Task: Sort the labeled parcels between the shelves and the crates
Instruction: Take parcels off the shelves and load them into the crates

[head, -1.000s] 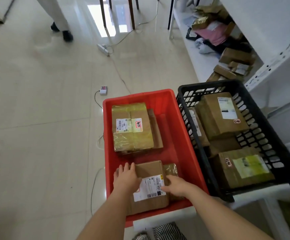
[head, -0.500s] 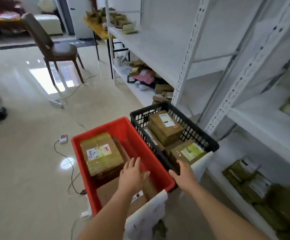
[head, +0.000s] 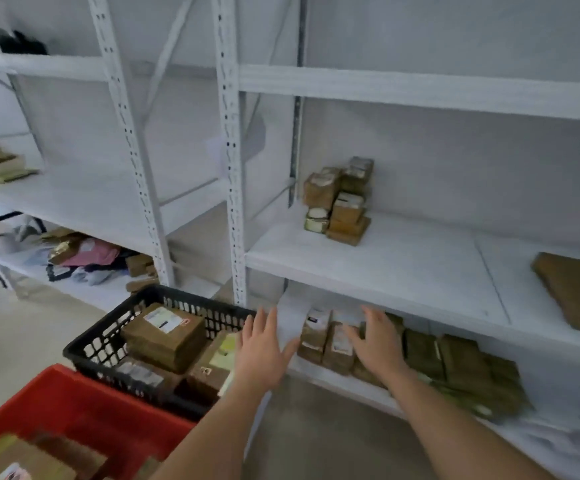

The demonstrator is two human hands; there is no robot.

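Observation:
My left hand [head: 262, 351] hovers with fingers spread over the near right edge of the black crate [head: 98, 344], holding nothing. My right hand [head: 378, 341] reaches, fingers straight, toward a row of brown labeled parcels [head: 323, 337] standing on the lowest white shelf [head: 316, 367]; I cannot tell whether it touches them. The black crate holds several brown boxes, the top one [head: 164, 334] with a white label. The red crate [head: 84, 407] sits at the lower left with brown parcels [head: 22, 459] inside.
A small stack of parcels [head: 340, 202] stands on the middle shelf [head: 385, 268], and a flat brown parcel [head: 579, 289] lies at its right. More packets [head: 472, 375] fill the bottom shelf to the right. Mixed bags and parcels [head: 87, 254] lie on the left bay's low shelf.
My view has swung from the crates up and right to the shelves. Both hands left the parcel in the red crate; the right hand now reaches to the bottom shelf.

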